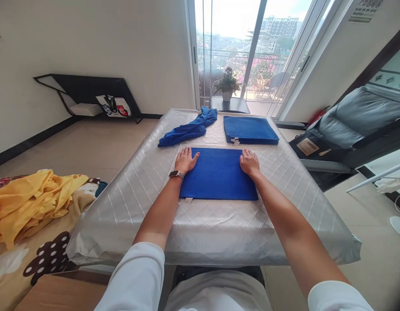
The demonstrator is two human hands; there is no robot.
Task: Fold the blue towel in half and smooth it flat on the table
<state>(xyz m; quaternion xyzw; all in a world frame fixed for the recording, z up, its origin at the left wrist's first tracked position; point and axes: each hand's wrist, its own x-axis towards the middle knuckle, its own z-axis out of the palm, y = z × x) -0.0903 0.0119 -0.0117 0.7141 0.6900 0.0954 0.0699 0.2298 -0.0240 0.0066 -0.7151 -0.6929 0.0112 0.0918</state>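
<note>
A blue towel (219, 175) lies flat on the table in front of me, with a small white tag at its lower left edge. My left hand (186, 160), wearing a watch on the wrist, rests on its upper left corner with fingers stretched out. On the upper right corner lies my right hand (250, 161), also flat with fingers extended. Beyond it to the right is a neat stack of folded blue towels (250, 129) with white tags on the near edge. A crumpled blue towel (190, 126) lies at the far left.
A silver quilted cover (148, 172) drapes the table. Yellow cloth (34, 203) is heaped on bedding to the left, above a cardboard box (62, 293). A grey recliner (355, 121) stands at the right. Behind the table, a potted plant (227, 84) sits on a chair by the glass door.
</note>
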